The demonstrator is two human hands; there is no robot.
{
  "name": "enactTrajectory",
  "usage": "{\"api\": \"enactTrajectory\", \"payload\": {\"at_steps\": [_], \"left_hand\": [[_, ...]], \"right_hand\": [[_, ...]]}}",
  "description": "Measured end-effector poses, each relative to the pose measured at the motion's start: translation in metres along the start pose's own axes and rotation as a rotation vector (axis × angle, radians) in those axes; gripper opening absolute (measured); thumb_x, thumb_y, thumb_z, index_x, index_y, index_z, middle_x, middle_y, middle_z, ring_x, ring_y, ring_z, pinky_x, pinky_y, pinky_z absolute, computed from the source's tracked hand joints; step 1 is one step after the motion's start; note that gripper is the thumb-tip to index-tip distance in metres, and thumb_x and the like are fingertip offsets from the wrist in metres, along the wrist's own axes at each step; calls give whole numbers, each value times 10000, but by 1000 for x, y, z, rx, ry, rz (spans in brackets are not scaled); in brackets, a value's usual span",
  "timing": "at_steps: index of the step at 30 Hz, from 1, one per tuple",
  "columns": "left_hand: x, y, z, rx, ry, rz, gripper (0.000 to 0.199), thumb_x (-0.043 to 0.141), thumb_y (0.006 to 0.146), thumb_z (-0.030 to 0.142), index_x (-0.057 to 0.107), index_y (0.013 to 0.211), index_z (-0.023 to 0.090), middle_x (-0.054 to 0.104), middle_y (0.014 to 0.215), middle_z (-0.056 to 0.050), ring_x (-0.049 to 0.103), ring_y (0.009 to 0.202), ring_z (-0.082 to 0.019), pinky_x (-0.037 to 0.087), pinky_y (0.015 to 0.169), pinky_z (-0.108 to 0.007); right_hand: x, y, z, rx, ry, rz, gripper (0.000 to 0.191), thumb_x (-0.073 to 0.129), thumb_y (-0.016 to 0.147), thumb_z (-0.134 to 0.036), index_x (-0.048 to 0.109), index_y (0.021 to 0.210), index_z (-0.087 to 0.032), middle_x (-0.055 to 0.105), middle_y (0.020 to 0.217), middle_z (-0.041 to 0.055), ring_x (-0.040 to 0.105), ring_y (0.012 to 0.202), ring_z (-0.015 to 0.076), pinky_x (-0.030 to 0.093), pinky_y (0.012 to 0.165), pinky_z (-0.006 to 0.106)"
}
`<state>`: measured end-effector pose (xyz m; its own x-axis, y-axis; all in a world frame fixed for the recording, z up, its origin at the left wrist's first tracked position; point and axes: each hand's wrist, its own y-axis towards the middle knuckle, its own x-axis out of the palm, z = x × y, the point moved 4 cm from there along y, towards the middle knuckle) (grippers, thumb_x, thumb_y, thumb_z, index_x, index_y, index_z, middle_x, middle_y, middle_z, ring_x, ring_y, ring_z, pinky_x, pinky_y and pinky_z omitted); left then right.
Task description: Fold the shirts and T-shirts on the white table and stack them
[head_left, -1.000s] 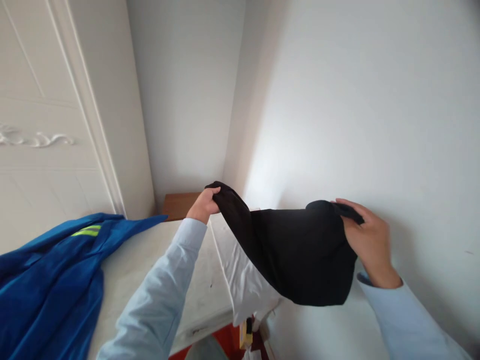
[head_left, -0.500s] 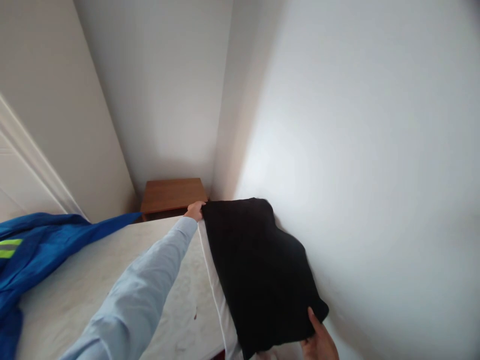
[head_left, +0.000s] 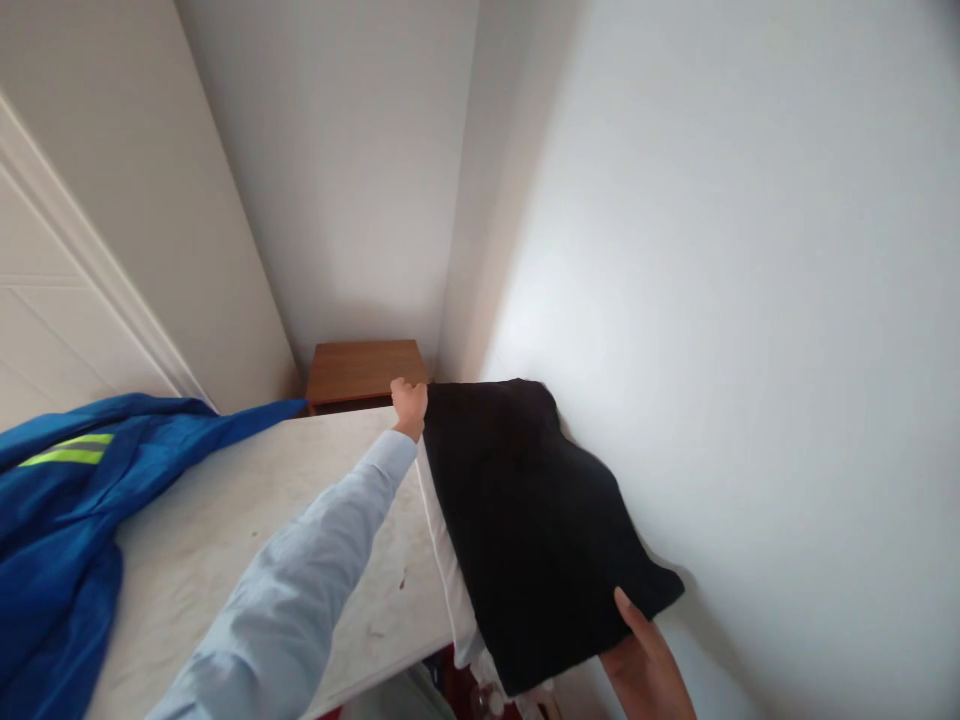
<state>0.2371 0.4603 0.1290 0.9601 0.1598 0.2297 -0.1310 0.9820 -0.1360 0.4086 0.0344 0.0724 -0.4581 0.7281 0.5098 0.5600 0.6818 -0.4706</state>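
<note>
A black cloth (head_left: 532,530) is stretched along the right edge of a pale, stained board-like surface (head_left: 300,480), close to the wall. My left hand (head_left: 409,404) is closed on its far left corner. At its near right end my right hand (head_left: 643,655) grips the edge, thumb on top and the fingers hidden beneath. A strip of white cloth (head_left: 448,560) shows under the black one's left side.
Blue clothing with yellow-green stripes (head_left: 142,450) lies at the left. A brown wooden stand (head_left: 365,368) is in the far corner. A white wall (head_left: 750,300) rises on the right. Small items (head_left: 491,700) show below the near edge.
The view has shifted, bringing more of the blue clothing and the near edge into sight. The black cloth's near edge hangs straighter, and its right corner sticks out farther past my right hand.
</note>
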Motion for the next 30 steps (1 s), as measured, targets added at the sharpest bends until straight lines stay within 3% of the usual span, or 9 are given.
{"api": "enactTrajectory", "payload": {"at_steps": [4, 7, 10, 14, 17, 19, 23, 27, 30], "left_hand": [[-23, -87, -20, 47, -57, 90, 243, 577, 782, 86, 537, 1004, 177, 601, 994, -24, 593, 980, -158, 477, 906, -313], [-46, -169, -43, 109, -111, 54, 223, 612, 769, 180, 569, 988, 185, 617, 1020, -31, 611, 974, -169, 489, 913, -333], [-72, -239, -65, 91, -107, -28, 329, 669, 756, 286, 607, 1065, 192, 642, 1108, -75, 630, 1037, -210, 498, 926, -365], [-112, -298, -81, 0, -140, 14, 439, 729, 752, 408, 596, 1112, 195, 651, 1173, -107, 646, 1092, -246, 507, 953, -394], [-129, -319, -90, -68, -176, 5, 525, 757, 746, 487, 591, 1150, 195, 652, 1248, -133, 632, 1181, -272, 485, 1030, -421], [-136, -329, -96, -80, -157, -25, 560, 768, 737, 516, 594, 1155, 187, 655, 1263, -149, 631, 1199, -284, 475, 1060, -438], [-147, -343, -98, 33, 45, -24, 520, 707, 809, 508, 588, 1186, 171, 667, 1233, -165, 682, 1094, -284, 558, 948, -447], [-142, -339, -65, 561, 421, -73, 300, 569, 939, 332, 619, 1204, 202, 670, 1243, -136, 659, 1135, -268, 558, 950, -461], [-115, -309, -38, 904, 674, -232, 271, 496, 973, 231, 639, 1203, 221, 659, 1307, -112, 598, 1254, -253, 520, 1027, -458]], "right_hand": [[5, -2, 25, 46, 39, -59, 553, 829, 757, -425, 668, 1271, -305, 735, 1233, 20, 640, 1230, 286, 609, 968, 447], [3, 3, 32, 61, 98, 40, 436, 884, 690, -261, 725, 1095, -247, 793, 1050, 7, 746, 999, 233, 657, 809, 323], [11, 2, 23, 57, 148, 1, 336, 885, 669, -162, 731, 955, -249, 799, 886, -23, 756, 723, 175, 637, 579, 244], [12, -10, 27, 70, 170, -51, 345, 903, 644, -149, 711, 915, -244, 794, 866, -33, 730, 645, 143, 615, 544, 227], [-6, -21, 52, 173, 104, -25, 318, 918, 640, -226, 696, 868, -236, 788, 834, -19, 750, 727, 165, 634, 649, 259], [-17, -30, 64, 283, -35, -101, 311, 895, 682, -368, 698, 867, -214, 789, 876, 28, 757, 790, 204, 628, 639, 292], [-16, -48, 41, 346, -466, -332, 460, 791, 761, -562, 717, 944, -147, 777, 935, 132, 745, 760, 239, 567, 534, 289], [42, -32, -26, 57, -708, -553, 472, 729, 825, -563, 704, 1078, -165, 764, 1006, 140, 738, 827, 240, 586, 687, 350], [115, 23, -68, -290, -828, -595, 448, 669, 872, -543, 677, 1143, -187, 734, 1151, 145, 711, 1025, 273, 575, 859, 413]]}}
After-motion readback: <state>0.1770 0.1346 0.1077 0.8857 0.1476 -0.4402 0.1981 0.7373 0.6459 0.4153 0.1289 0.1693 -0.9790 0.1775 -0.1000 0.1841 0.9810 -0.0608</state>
